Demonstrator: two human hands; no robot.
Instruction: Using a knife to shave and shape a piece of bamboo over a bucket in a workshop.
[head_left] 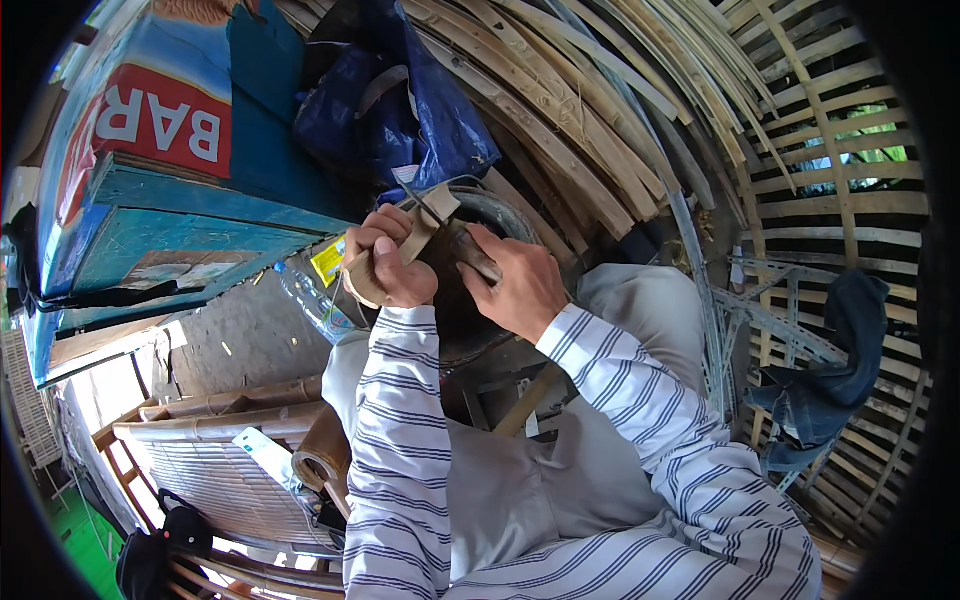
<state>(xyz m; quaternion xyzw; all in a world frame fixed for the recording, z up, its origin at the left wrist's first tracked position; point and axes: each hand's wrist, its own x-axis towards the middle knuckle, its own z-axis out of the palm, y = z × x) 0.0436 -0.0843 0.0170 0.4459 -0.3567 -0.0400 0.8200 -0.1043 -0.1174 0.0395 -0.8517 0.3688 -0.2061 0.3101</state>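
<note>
My left hand (398, 265) is closed around a pale, curved piece of wood (437, 204), its thumb lying along the side. My right hand (525, 285) grips a short brown wooden piece (476, 256), thumb and fingers on either side. A thin dark strip crosses the pale wood close to the right fingers; whether it is a blade cannot be made out. Both hands work close together over a round, dark-mouthed container (505, 212) between my knees, whose inside is mostly in shadow.
Blue plastic sheeting (400, 110) lies beyond the container, with long bamboo strips (570, 110) stacked at the far right. At left stand a teal wooden cabinet (190, 225) and a clear bottle (312, 300). A bamboo bench (220, 430) is near left; dark cloth (830, 360) hangs at right.
</note>
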